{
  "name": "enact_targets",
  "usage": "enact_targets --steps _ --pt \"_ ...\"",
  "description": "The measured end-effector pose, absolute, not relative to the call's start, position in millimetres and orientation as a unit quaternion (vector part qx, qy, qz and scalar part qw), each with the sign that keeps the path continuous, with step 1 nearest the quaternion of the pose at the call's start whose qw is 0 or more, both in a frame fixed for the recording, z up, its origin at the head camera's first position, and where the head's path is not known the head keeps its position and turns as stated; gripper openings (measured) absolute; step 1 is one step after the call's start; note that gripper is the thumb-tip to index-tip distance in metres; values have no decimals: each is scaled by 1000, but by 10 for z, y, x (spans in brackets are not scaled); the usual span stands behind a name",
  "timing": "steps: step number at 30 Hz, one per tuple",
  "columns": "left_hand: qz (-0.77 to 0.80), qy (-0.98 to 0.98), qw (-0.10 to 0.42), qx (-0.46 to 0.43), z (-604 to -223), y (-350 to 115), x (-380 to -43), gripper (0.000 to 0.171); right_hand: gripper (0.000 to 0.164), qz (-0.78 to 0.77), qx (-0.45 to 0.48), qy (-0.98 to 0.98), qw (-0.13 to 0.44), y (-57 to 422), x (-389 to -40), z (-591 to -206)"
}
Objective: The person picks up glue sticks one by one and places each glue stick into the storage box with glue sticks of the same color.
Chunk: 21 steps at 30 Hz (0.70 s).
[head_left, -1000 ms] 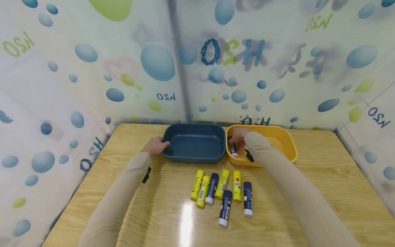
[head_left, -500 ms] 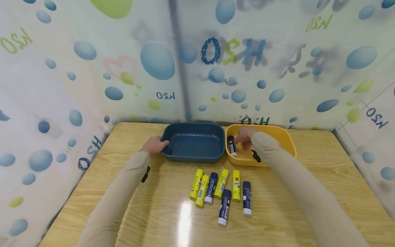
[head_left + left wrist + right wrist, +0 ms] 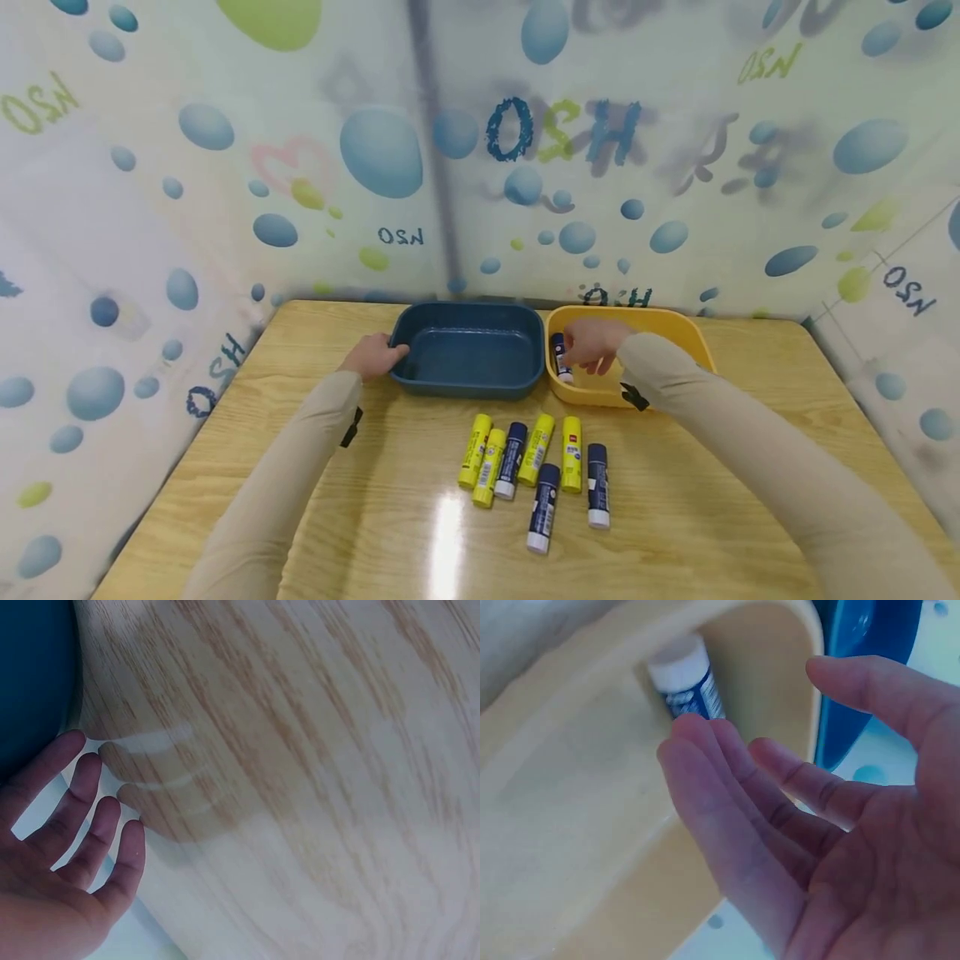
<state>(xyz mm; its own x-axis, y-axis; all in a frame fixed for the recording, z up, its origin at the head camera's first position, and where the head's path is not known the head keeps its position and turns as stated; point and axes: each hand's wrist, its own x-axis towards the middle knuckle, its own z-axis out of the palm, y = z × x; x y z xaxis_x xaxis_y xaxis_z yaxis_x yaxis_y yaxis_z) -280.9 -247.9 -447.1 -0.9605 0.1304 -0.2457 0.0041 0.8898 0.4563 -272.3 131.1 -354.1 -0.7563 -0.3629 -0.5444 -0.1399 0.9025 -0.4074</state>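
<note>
My left hand (image 3: pixel 372 357) holds the left rim of a dark blue plastic bin (image 3: pixel 468 389), thumb over the edge and fingers outside. In the left wrist view its fingers (image 3: pixel 88 774) lie spread beside the bin's wall. My right hand (image 3: pixel 596 342) is inside the yellow bin (image 3: pixel 693 333), fingers loosely bent, thumb apart, holding nothing. Just left of it, a navy glue stick (image 3: pixel 561 358) with a white end lies along the bin's left wall. In the right wrist view, fingertips partly cover this glue stick (image 3: pixel 686 679); contact cannot be told.
Several yellow glue sticks (image 3: pixel 572 454) and navy glue sticks (image 3: pixel 597 486) lie on the wooden table (image 3: pixel 360 517) in front of the bins. The two bins stand side by side against a patterned curtain (image 3: pixel 480 225) at the back.
My right hand has let go of the navy glue stick, leaving it in the yellow bin, and has drawn slightly right. The left hand stays on the blue bin's rim.
</note>
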Motion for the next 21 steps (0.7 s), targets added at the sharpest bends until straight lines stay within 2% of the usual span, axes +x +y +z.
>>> enact_targets --steps 5,14,21 --pt "238 961 136 33 -4451 -2486 -2793 54 22 -140 -169 930 295 1250 -2575 -3489" --pt "235 961 141 39 -4418 -2450 -2751 57 18 -105 -236 947 191 1236 -2309 -3473" --pt "244 959 140 35 -4393 -2429 -2739 52 14 -119 -248 944 182 1272 -2037 -3428"
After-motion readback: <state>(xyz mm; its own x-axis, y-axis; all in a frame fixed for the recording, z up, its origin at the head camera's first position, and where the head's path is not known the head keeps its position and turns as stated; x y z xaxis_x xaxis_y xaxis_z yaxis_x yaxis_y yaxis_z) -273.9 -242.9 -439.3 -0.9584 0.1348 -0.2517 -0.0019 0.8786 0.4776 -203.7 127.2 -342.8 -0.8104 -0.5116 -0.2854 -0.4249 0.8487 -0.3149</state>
